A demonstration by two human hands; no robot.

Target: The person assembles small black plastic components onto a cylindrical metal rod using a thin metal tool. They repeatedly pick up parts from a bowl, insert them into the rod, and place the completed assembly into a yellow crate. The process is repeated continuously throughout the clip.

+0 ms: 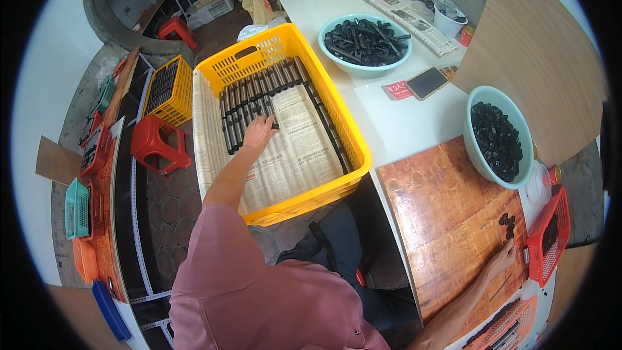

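Observation:
My left hand [260,132] reaches into a yellow plastic crate [363,155] lined with newspaper [295,146]. Its fingers are closed about the near end of a dark metal tube [268,105], at the edge of rows of similar tubes [236,116] laid side by side. More tubes run along the crate's right wall. Far to the right, my right hand [504,256] rests low over a reddish-brown wooden board [440,220]. Its fingertips are pressed together on one of several small black parts [507,221] lying there; the exact grip is small in view.
Two pale green basins hold black pieces: long ones in the far basin [330,58], small ones in the right basin [476,149]. A phone [427,83] lies on the white table. Red baskets [536,246] line the right edge. A red stool [152,139] stands left of the crate.

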